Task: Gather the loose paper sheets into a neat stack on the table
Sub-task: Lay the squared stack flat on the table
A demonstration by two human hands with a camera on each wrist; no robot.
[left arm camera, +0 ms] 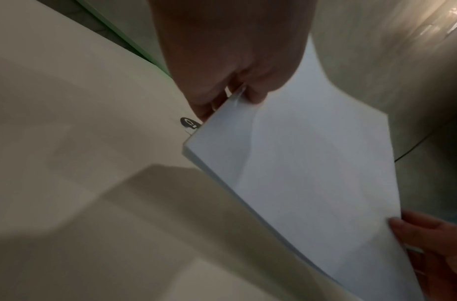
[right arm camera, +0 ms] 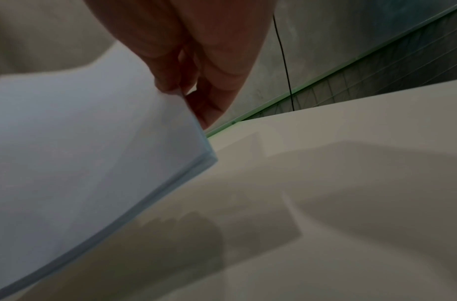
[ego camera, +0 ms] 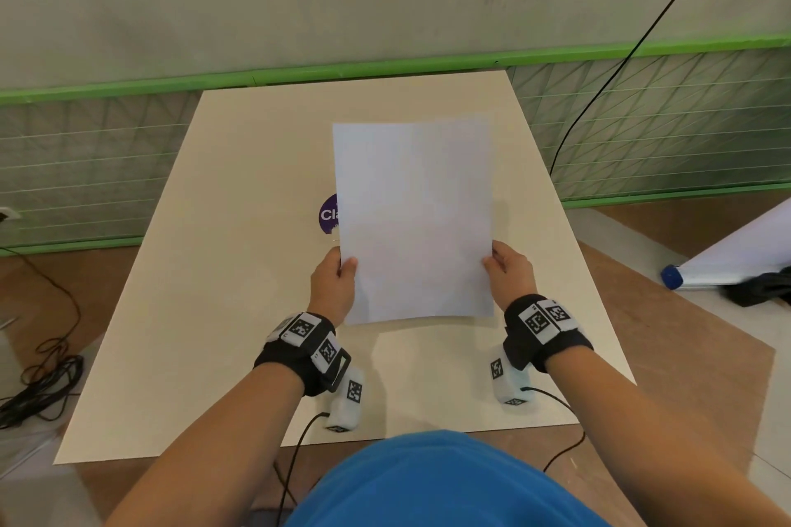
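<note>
A stack of white paper sheets (ego camera: 413, 218) is held up above the cream table (ego camera: 214, 312), its near edge lifted off the surface. My left hand (ego camera: 336, 278) pinches the stack's left edge, thumb on top and fingers underneath. My right hand (ego camera: 507, 272) pinches the right edge the same way. In the left wrist view the paper stack (left arm camera: 307, 179) shows several layered edges under my left hand (left arm camera: 235, 93), with the right hand (left arm camera: 433, 240) at its far side. The right wrist view shows the paper stack (right arm camera: 80, 152) gripped by my right hand (right arm camera: 186, 85).
A purple round sticker (ego camera: 328, 213) on the table is partly hidden behind the sheets. A black cable (ego camera: 608, 86) hangs at the right. A white roll with a blue cap (ego camera: 727, 257) lies on the floor at right. Tangled cables (ego camera: 38, 381) lie at left.
</note>
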